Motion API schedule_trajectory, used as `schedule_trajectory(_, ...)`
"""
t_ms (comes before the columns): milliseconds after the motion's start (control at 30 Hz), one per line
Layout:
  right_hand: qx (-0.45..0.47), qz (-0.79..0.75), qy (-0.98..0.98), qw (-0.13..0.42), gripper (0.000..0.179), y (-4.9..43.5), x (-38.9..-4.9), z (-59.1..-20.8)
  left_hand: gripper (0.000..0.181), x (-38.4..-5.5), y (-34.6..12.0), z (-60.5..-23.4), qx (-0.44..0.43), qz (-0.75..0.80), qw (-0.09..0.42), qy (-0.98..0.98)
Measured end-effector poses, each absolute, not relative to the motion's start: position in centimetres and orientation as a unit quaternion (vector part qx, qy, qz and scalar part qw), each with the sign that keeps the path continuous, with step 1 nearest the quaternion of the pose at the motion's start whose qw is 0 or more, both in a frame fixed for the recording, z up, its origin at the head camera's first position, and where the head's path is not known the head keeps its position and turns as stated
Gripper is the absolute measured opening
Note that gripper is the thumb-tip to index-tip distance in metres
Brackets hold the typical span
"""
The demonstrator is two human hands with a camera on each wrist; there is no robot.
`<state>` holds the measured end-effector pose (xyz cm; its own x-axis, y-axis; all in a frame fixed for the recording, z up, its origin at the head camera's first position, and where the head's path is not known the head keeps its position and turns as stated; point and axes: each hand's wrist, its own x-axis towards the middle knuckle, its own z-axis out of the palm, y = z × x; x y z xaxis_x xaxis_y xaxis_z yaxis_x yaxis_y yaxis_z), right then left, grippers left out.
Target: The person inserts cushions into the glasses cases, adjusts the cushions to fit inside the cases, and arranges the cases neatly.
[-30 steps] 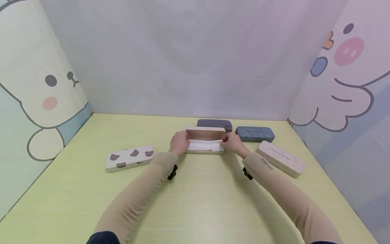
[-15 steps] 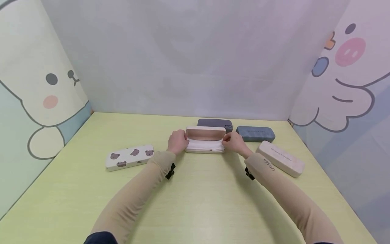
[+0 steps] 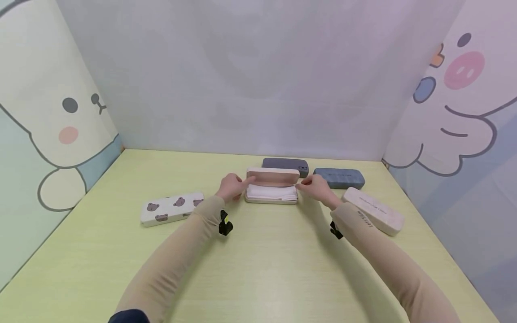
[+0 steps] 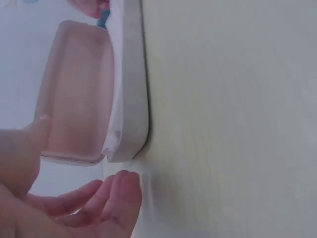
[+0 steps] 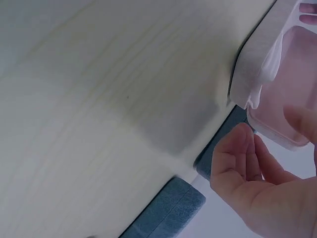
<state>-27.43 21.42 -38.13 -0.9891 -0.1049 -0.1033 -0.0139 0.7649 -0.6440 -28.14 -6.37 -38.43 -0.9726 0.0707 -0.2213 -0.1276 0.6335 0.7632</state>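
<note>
A pale pink glasses case (image 3: 272, 176) stands with its lid raised on the table, in the middle of the head view. Inside its base lies a folded white cloth (image 3: 271, 193), which also peeks over the rim in the left wrist view. My left hand (image 3: 233, 185) is at the case's left end, thumb stretched out at the lid's edge and the other fingers loosely bent beside the base. At the right end is my right hand (image 3: 317, 189), its fingers bent and thumb apart from them; nothing is held. Whether either thumb touches the lid is hard to tell.
Behind the case lies a dark grey glasses case (image 3: 285, 165), with a blue-grey case (image 3: 339, 178) to its right. A pink case with lettering (image 3: 373, 210) lies slanted at the right. A white bear-print case (image 3: 172, 209) sits to the left on the table (image 3: 266, 264).
My fingers have come off the white cloth at both ends. The left hand has drawn slightly left with its thumb extended, and the right hand has shifted slightly right.
</note>
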Motion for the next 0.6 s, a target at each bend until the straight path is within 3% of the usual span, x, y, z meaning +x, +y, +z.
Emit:
schedule_trajectory(167, -0.005, -0.426, 0.896, 0.122, 0.049, 21.4, -27.4, -38.1, 0.073, -28.1, -6.5, -38.4, -0.06, 0.495, 0.164, 0.851)
schedule_trajectory(367, 0.055, -0.484, 0.852, 0.194, 0.082, 20.5, -27.6, -38.0, 0.074, -28.0, -5.9, -38.4, -0.095, 0.567, 0.191, 0.796)
schedule_trajectory(600, 0.062, -0.476, 0.857, 0.186, 0.082, 19.6, -28.0, -37.8, 0.073, -28.2, -5.3, -38.3, -0.099, 0.554, 0.183, 0.806)
